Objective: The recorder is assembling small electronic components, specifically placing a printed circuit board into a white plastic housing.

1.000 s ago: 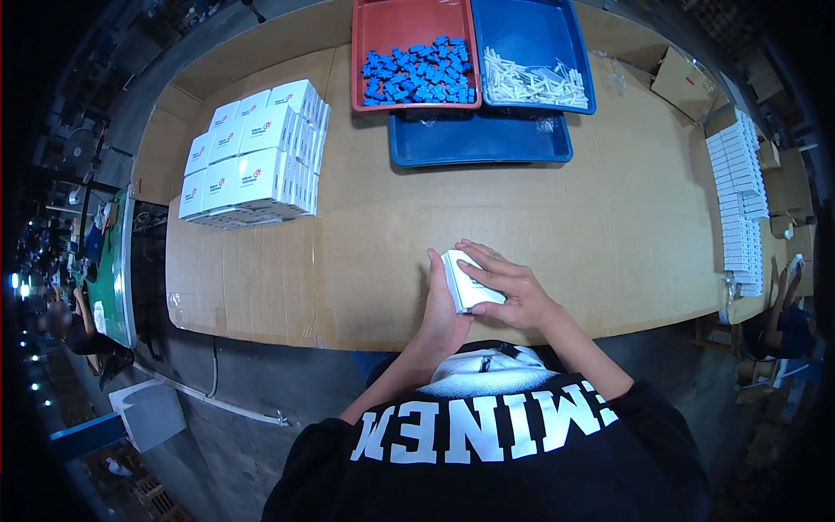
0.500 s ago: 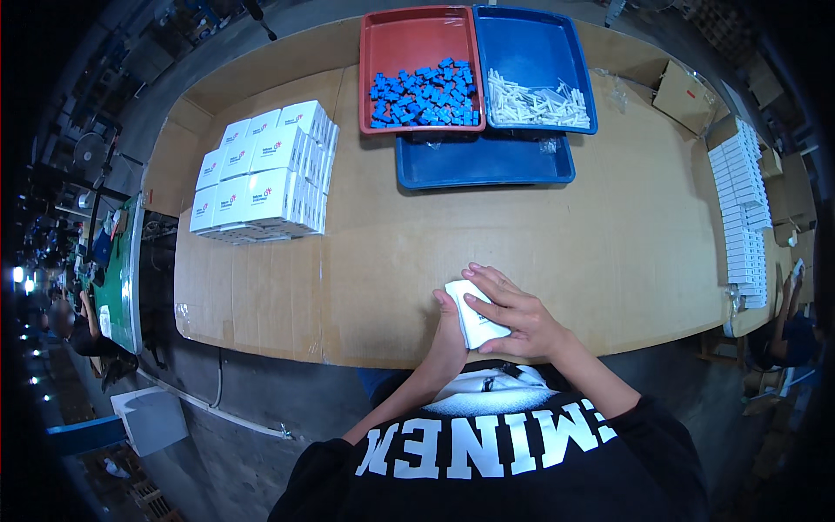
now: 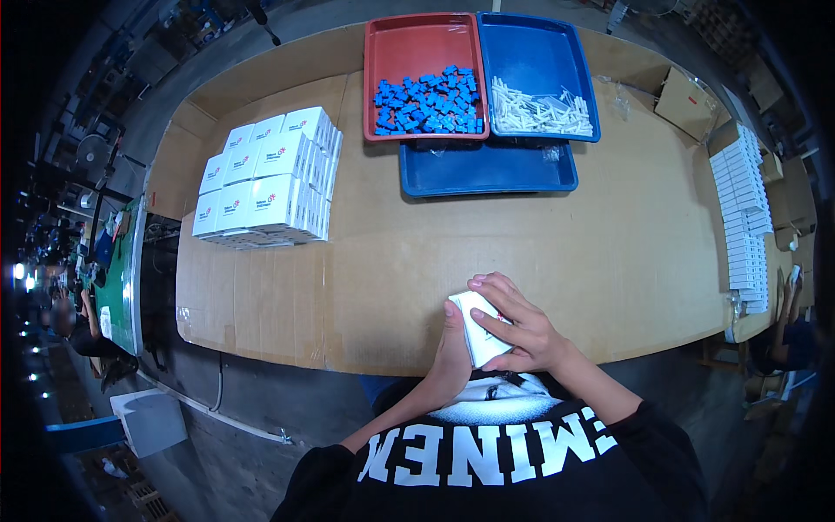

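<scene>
White box (image 3: pixel 479 344) is at the near edge of the tabletop (image 3: pixel 391 296), left hand (image 3: pixel 451 350) grip closed on its left side, right hand (image 3: pixel 532 336) over top and right, probably light, stiff, smooth, dentable card, best held gently by opposite sides

Table (image 3: pixel 396 270) ctr passable; box stack (image 3: pixel 261 178) blocks L, trays (image 3: pixel 489 172) far.

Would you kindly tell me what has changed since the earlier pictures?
The white box, held in the left hand and right hand, has moved slightly toward the table's near edge; neither hand let go. The trays and stacked boxes stayed put.
</scene>
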